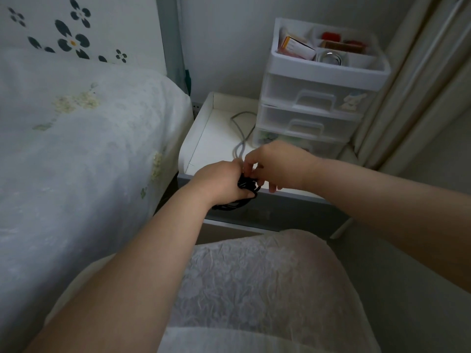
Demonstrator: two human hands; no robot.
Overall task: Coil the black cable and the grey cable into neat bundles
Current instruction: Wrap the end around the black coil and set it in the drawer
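Observation:
The black cable is bunched in loops at the front edge of the white bedside table. My left hand grips that bundle from the left, loops hanging out below the palm. My right hand meets it from the right, its fingertips curled and pinching the black cable at the top of the bundle. The grey cable lies loose on the tabletop, running from behind my hands back toward the drawer unit. Its near end is hidden by my fingers.
A white plastic drawer unit with a top tray of small items stands at the table's back right. The bed with a floral cover lies at the left. A curtain hangs at the right. My lap in pale fabric is below.

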